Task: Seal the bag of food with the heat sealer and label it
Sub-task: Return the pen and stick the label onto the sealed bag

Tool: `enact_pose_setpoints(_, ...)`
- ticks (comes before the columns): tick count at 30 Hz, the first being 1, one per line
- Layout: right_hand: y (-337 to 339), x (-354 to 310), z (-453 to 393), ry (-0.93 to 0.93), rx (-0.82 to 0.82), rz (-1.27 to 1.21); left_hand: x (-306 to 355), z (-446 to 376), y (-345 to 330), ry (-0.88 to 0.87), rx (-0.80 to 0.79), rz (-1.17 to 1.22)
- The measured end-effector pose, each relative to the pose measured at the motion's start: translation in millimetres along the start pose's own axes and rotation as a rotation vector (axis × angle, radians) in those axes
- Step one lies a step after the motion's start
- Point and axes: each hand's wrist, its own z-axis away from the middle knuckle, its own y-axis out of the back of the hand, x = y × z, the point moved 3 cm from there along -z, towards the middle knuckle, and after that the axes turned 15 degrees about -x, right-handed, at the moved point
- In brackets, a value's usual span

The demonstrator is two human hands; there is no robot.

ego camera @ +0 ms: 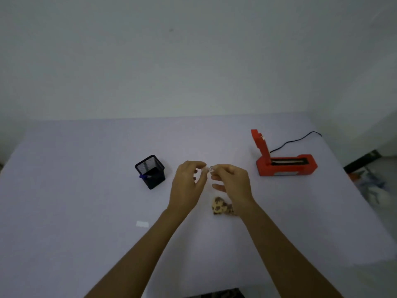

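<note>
Both hands point(211, 179) pinching bag point(222, 206) top

A single head-worn wide-angle camera looks forward and down over the bench point(64, 190) from the near edge. It faces the far wall point(193, 61), with both forearms reaching in from below.

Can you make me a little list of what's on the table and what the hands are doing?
table: white table
heat sealer: red, far right, lid raised, black cord behind it
pen holder: black mesh cup, left of the hands, a blue pen inside
bag of food: clear bag with brown bits, held up by its top
left hand: pinching the bag's top
right hand: pinching the bag's top
label: small white slip lying flat, near left
sealed yet: cannot tell
</note>
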Motion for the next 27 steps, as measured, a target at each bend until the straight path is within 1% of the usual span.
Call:
enact_pose_setpoints(5, 46, 22, -19, -0.126, 0.034, -0.069, -22, -24, -48, 0.255, -0.114, 0.261)
enact_pose_setpoints(7, 60, 35, -29, -0.176, 0.03, -0.077, -31, -32, -65, 0.333, -0.161, 0.284)
enact_pose_setpoints(9, 70, 49, -37, -0.218, 0.022, -0.068, -42, -37, -78, 0.374, -0.197, 0.289)
enact_pose_setpoints(13, 84, 77, -59, -0.291, 0.002, 0.054, -63, -42, -96, 0.454, -0.226, 0.344)
enact_pose_setpoints(17, 93, 103, -78, -0.349, -0.017, 0.236, -82, -43, -113, 0.573, -0.253, 0.305)
enact_pose_setpoints(20, 96, 119, -89, -0.375, -0.031, 0.374, -94, -45, -121, 0.654, -0.216, 0.289)
enact_pose_setpoints(24, 97, 132, -102, -0.41, -0.039, 0.472, -105, -52, -128, 0.705, -0.222, 0.236)
enact_pose_setpoints(27, 95, 137, -107, -0.403, -0.051, 0.534, -113, -55, -133, 0.744, -0.247, 0.195)
